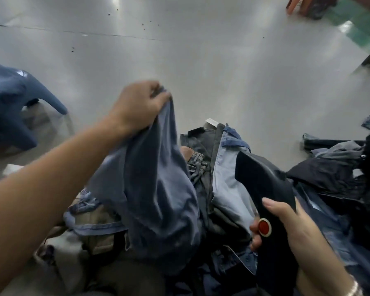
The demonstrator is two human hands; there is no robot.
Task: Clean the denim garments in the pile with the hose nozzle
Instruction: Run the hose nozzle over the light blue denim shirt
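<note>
Left hand [140,103] pinching a soft, limp blue garment [156,189] by its top edge above the pile [226,184], right hand [291,227] gripping the rigid dark nozzle [263,189] — likely heavy, floppy cloth, best held at seams.

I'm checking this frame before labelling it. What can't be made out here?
- Nozzle tail and any hose: cut off by the bottom edge, head view.
- Lower pile: buried under the blue garment lifted by the left hand.
- Right hand palm: hidden behind the nozzle.
</note>
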